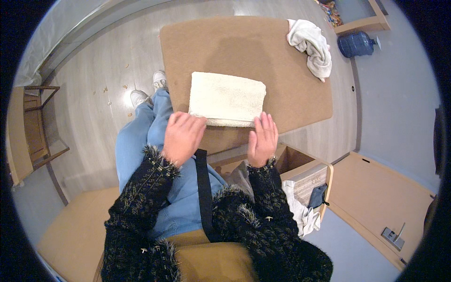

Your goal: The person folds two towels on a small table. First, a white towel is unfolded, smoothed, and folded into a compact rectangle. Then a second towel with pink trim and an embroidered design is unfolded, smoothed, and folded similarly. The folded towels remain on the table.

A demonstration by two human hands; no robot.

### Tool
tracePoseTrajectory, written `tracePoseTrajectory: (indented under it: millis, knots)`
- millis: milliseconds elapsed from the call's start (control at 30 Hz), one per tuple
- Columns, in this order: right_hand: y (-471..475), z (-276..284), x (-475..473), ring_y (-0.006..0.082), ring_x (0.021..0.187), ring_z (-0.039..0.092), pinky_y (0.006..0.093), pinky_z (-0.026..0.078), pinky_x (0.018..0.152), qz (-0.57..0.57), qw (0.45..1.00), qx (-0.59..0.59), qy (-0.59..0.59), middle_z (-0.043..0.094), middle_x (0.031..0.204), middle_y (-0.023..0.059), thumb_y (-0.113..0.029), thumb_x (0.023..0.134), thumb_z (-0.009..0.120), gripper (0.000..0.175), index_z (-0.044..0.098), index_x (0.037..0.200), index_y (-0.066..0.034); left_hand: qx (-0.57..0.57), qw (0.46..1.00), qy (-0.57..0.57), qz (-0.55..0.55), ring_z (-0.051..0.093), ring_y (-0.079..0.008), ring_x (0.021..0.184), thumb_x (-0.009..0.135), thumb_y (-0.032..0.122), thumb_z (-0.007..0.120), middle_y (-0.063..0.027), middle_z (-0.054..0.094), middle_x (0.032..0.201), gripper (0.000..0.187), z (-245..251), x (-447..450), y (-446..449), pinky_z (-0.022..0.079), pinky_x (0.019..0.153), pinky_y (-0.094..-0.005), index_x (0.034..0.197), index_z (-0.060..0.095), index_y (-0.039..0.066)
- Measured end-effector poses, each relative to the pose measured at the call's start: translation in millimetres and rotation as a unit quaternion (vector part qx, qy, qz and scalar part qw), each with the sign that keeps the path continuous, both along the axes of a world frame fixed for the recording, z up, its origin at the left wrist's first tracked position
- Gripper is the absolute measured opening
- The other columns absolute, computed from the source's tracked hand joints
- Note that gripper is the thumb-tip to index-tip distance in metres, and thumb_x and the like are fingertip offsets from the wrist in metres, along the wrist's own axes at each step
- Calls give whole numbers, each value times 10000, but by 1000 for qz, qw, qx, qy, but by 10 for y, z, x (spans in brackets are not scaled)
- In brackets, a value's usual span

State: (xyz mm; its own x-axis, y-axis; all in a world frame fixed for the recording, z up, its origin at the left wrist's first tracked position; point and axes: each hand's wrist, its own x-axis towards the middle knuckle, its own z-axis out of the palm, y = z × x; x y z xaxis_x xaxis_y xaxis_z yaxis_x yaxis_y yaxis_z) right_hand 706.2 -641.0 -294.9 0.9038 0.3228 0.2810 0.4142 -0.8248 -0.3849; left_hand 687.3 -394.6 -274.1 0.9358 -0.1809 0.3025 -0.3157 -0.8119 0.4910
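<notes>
A folded cream terry towel [227, 97] lies flat on a brown padded surface [303, 102] before me. My left hand [184, 137] is at the towel's near left corner, fingers bent with their tips at its edge; whether they pinch the cloth is hard to tell. At the near right corner is my right hand [263, 139], its fingers extended and slightly blurred, the fingertips at the towel's edge and the thumb apart. A crumpled white towel [310, 47] hangs over the far right corner of the surface.
Beside me on the right stands an open wooden cabinet [299, 158] with white cloth [299, 211] and a dark blue cloth [317, 196] on it. A blue water jug [356, 44] lies by the wall. A wooden door [377, 208] is at the lower right, a wood-and-metal chair [35, 130] at the left.
</notes>
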Motion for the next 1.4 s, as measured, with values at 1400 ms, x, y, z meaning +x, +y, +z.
tracePoseTrajectory:
  millis: [1400]
  knots:
    - [773,-353,1691,378,1241,415,462,325,1028,-57,998,26,-26,346,1430,216,-144,897,528,504,424,1386,-79,109,993,23,35,199,-263,1421,839,326,608,-37,292,1514,647,-452,1420,-150,150,1144,-483,1419,381,151]
